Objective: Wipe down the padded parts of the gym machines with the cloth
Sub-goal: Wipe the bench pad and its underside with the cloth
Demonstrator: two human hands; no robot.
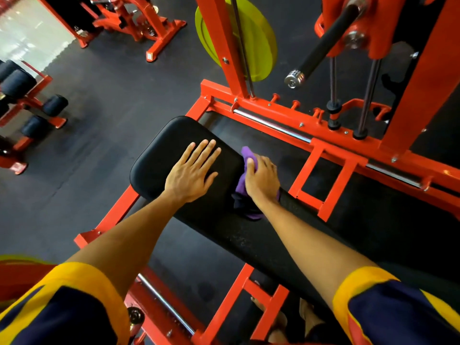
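A long black padded bench (159,158) runs from the lower right up to its rounded end at the centre. My left hand (191,171) lies flat on the pad's top with the fingers straight and spread. My right hand (261,179) grips a bunched purple cloth (245,155) against the pad's right edge. Part of the cloth hangs below my right wrist, down the side of the bench.
An orange steel frame (326,155) surrounds the bench, with chrome rails and peg hooks. A yellow weight plate (261,41) and a black bar (321,48) stand beyond. More orange machines (139,21) and a roller-pad rack (32,105) sit on the dark rubber floor at left.
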